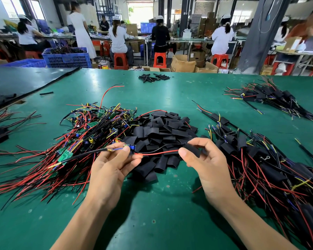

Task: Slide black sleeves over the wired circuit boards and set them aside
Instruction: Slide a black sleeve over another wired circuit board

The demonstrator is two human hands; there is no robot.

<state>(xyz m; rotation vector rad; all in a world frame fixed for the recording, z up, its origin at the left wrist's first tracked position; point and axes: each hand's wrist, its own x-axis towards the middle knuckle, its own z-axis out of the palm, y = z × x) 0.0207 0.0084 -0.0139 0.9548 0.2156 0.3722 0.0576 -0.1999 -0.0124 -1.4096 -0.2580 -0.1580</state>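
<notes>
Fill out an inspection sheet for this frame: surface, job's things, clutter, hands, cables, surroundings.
Surface: green mat; dark sheet over its far-left corner.
Job's things: bare wired boards piled left; loose black sleeves heaped centre; sleeved boards piled right, more far right.
Clutter: small heap of black tubes at the far edge; stray tube far left.
Hands: left hand pinches a wired board; right hand pinches a black sleeve.
Cables: red and black leads run between the hands.
Surroundings: seated workers, red stools, blue crate, cartons.
</notes>
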